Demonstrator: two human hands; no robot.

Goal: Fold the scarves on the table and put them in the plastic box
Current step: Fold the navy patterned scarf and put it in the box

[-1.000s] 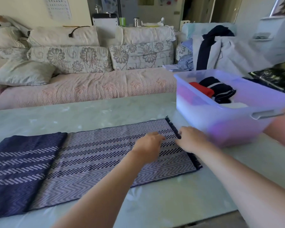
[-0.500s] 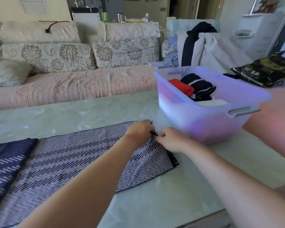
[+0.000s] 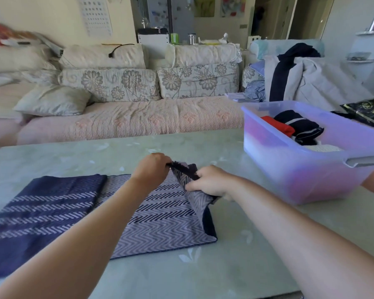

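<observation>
Scarf [image 3: 160,212] lies lengthwise on worktop [image 3: 246,266], mid-frame out to 9 o'clock. Dk navy part w/ pale stripes is at the 9 o'clock end, grey zigzag part in centre. Its 3 o'clock end is lifted off the worktop and bunched, fringed dk edge up between both hands. Near corner at 5 o'clock is on the surface, navy underside showing.

L hand [image 3: 151,169]: grip closed in a pinch on far end of fringed edge, fingers curled under. R hand [image 3: 212,182]: grip closed round same edge nearer the camera, fingers wrapped over cloth, knuckles up. Hands close together, only a short length of fringe between them.

Box [image 3: 289,173], translucent purple, lidless, stands on worktop at 2 o'clock from hands, near scarf but apart. Inside: folded red scarf [image 3: 279,126], navy scarf [image 3: 300,126] w/ white stripes beside it, touching, white item [image 3: 324,148] nearer the front wall.

Bkgd at 12 o'clock: sofa [image 3: 127,121] w/ floral cushions, pillow [image 3: 52,101] at 10. Clothes pile [image 3: 311,78] at 1 o'clock behind box, black bag [image 3: 369,111] at 2–3.
</observation>
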